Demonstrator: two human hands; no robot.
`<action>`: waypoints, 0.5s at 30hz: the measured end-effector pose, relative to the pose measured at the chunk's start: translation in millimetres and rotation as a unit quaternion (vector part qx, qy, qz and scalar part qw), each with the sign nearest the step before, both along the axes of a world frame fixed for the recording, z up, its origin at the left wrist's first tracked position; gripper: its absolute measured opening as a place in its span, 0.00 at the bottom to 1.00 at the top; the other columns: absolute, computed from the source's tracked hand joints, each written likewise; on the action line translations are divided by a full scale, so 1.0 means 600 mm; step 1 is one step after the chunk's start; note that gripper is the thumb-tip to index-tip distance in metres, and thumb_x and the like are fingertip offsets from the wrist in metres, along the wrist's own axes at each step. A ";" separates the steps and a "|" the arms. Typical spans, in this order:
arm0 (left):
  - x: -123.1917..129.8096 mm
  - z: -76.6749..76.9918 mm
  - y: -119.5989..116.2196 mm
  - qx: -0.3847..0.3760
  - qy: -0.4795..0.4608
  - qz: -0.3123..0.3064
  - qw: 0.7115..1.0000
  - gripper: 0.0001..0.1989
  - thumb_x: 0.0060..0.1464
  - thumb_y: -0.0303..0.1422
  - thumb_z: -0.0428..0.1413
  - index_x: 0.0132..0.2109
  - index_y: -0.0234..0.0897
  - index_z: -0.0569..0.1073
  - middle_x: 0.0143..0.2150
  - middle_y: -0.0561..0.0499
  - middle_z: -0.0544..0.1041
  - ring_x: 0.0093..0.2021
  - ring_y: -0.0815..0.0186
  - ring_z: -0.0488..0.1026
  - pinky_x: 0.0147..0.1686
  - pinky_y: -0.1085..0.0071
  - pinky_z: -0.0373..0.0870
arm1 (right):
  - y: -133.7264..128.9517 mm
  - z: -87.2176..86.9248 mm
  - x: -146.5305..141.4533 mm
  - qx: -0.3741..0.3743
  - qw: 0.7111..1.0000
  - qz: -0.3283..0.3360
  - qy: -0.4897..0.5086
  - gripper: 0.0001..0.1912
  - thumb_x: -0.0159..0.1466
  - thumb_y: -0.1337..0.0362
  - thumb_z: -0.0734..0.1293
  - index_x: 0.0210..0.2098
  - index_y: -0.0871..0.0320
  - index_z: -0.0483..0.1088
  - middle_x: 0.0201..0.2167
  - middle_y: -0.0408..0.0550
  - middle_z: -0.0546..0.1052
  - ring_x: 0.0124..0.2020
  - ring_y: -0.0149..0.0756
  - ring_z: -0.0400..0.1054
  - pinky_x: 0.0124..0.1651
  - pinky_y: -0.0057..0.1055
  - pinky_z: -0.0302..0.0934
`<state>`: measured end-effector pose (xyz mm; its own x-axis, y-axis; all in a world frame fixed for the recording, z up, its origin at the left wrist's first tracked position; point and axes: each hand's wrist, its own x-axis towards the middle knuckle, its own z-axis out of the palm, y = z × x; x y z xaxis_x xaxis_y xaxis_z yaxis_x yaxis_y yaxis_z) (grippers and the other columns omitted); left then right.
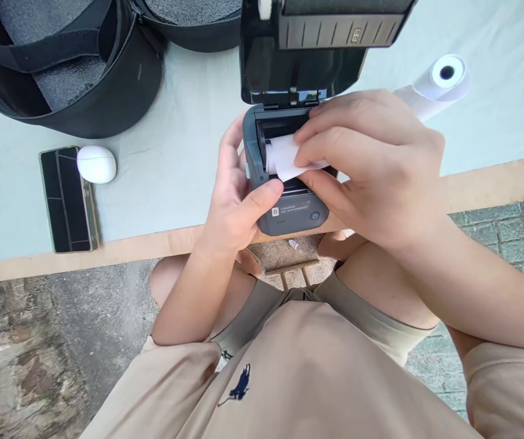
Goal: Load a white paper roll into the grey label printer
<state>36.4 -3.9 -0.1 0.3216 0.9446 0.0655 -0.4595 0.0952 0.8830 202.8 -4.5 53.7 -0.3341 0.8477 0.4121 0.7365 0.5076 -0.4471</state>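
A small dark grey label printer (290, 214) sits at the table's front edge, its black lid (298, 73) swung up and back. My left hand (238, 195) grips the printer's left side, thumb on the front rim. Inside the compartment lies a white paper roll (284, 153) with its loose end hanging toward me. Fingers and thumb of my right hand (371, 158) close on that roll from the right and cover its right part. A second white paper roll (448, 72) stands behind my right hand, with a strip of paper trailing from it.
On the left of the table (161, 183) lie a black phone (67, 201) and a white oval mouse-like object (97, 164) touching its edge. An unzipped black case (106, 103) with grey foam lining stands at the back left.
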 end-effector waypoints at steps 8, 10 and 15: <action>-0.004 0.010 0.005 -0.050 -0.037 -0.006 0.998 0.14 0.56 0.40 0.57 0.50 0.52 0.68 0.48 0.56 0.74 0.61 0.61 0.67 0.58 0.62 0.69 | -0.008 -0.006 0.000 0.097 0.992 0.067 0.047 0.01 0.63 0.66 0.64 0.34 0.53 0.67 0.36 0.41 0.75 0.46 0.33 0.71 0.57 0.36 0.69; -0.005 0.009 0.009 -0.065 -0.058 -0.007 0.996 0.18 0.51 0.45 0.60 0.49 0.52 0.69 0.45 0.57 0.76 0.61 0.58 0.66 0.59 0.60 0.68 | -0.010 -0.012 -0.001 0.108 0.989 0.096 0.044 0.02 0.62 0.67 0.65 0.35 0.55 0.67 0.38 0.42 0.75 0.49 0.35 0.70 0.59 0.38 0.69; -0.008 0.003 0.006 -0.084 -0.009 0.012 0.996 0.21 0.49 0.36 0.62 0.50 0.47 0.67 0.48 0.55 0.75 0.53 0.60 0.73 0.52 0.61 0.72 | -0.010 -0.018 -0.001 0.093 0.987 0.117 0.053 0.06 0.61 0.61 0.67 0.38 0.55 0.69 0.43 0.45 0.72 0.55 0.40 0.67 0.61 0.43 0.66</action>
<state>31.7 0.0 1.5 0.2983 0.9503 -0.0897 -0.4788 0.2303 0.8472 202.4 -10.5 43.0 -0.4584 0.6591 0.5962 0.5443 0.7385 -0.3979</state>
